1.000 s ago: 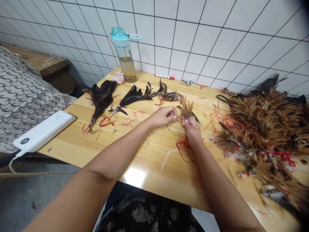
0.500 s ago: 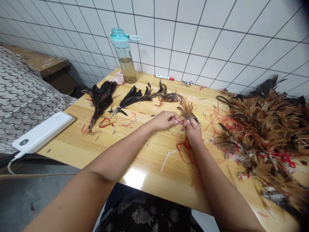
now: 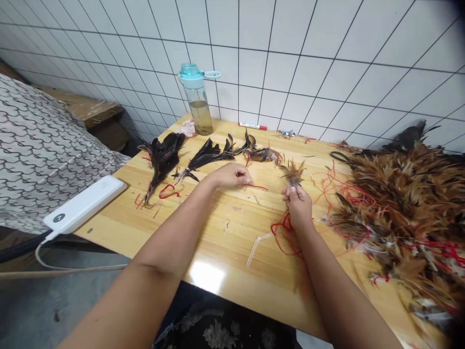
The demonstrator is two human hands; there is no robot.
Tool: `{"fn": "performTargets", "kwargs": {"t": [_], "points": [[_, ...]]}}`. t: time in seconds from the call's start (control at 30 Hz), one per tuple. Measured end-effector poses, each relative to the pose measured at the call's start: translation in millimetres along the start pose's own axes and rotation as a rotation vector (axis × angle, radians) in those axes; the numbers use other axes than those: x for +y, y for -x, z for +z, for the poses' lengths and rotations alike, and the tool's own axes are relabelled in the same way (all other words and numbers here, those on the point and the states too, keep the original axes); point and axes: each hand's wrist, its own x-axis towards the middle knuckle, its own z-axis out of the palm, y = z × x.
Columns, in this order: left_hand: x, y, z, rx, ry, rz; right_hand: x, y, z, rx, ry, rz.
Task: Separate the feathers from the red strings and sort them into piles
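My right hand (image 3: 300,206) pinches the base of a small bunch of brown feathers (image 3: 293,172), whose tips fan upward above the fingers. To its left, my left hand (image 3: 231,175) is closed on a short piece of red string (image 3: 257,187), its free end pointing toward the bunch. The two hands are apart, and the string does not visibly touch the feathers. Below my right hand lies a loose tangle of red yarn (image 3: 283,232) on the table. A thin pale strip (image 3: 255,247) rests beside it.
A big heap of brown feathers (image 3: 407,198) covers the table's right side. Dark feather bunches (image 3: 162,157) lie at the back left. A water bottle (image 3: 199,106) and a red-capped marker (image 3: 252,126) stand and lie near the tiled wall. A white power bank (image 3: 85,203) sits at the left edge.
My left hand came close to the feather bunch, then drew away leftward with a piece of red string. My right hand keeps hold of the bunch. The view has tilted slightly.
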Motion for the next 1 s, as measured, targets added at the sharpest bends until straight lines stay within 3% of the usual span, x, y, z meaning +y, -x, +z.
{"fn": "performTargets", "kwargs": {"t": [0.1, 0.17, 0.27, 0.4, 0.47, 0.53, 0.6, 0.63, 0.7, 0.83, 1.0], "points": [[-10.3, -1.4, 0.0, 0.422, -0.195, -0.097, -0.2, -0.3, -0.4, 0.021, -0.027, 0.038], [-14.8, -5.9, 7.2, 0.596, -0.279, -0.170, -2.4, 0.5, -0.1, 0.010, -0.024, 0.044], [-17.0, -15.3, 20.0, 0.609, -0.384, -0.218, -6.1, 2.1, 0.7, 0.006, 0.001, 0.034], [-16.2, -21.2, 24.9, 0.518, -0.409, -0.188, -7.9, 2.7, 1.1, 0.009, 0.007, 0.021], [-16.1, -18.0, 20.0, 0.425, -0.292, -0.108, -7.4, 2.3, 0.8, 0.014, 0.012, 0.036], [-15.8, -11.6, 11.8, 0.253, -0.065, -0.028, -6.8, 1.8, 0.4, 0.017, 0.017, 0.053], [-15.1, -4.4, 3.0, 0.108, 0.166, -0.006, -6.4, 1.4, 0.1, 0.019, 0.017, 0.061], [-14.8, -1.4, -0.9, 0.093, 0.238, -0.019, -6.2, 1.4, 0.1, 0.021, 0.015, 0.060], [-14.8, 2.2, -6.1, 0.190, 0.238, -0.079, -5.6, 1.6, 0.3, 0.026, 0.009, 0.052], [-18.1, 0.7, -5.1, 0.465, -0.017, -0.171, -2.8, 2.2, 1.3, 0.021, 0.016, 0.033], [-18.5, -3.5, 2.9, 0.580, -0.151, -0.143, 0.8, 1.9, 2.2, 0.013, 0.040, 0.012]]}}
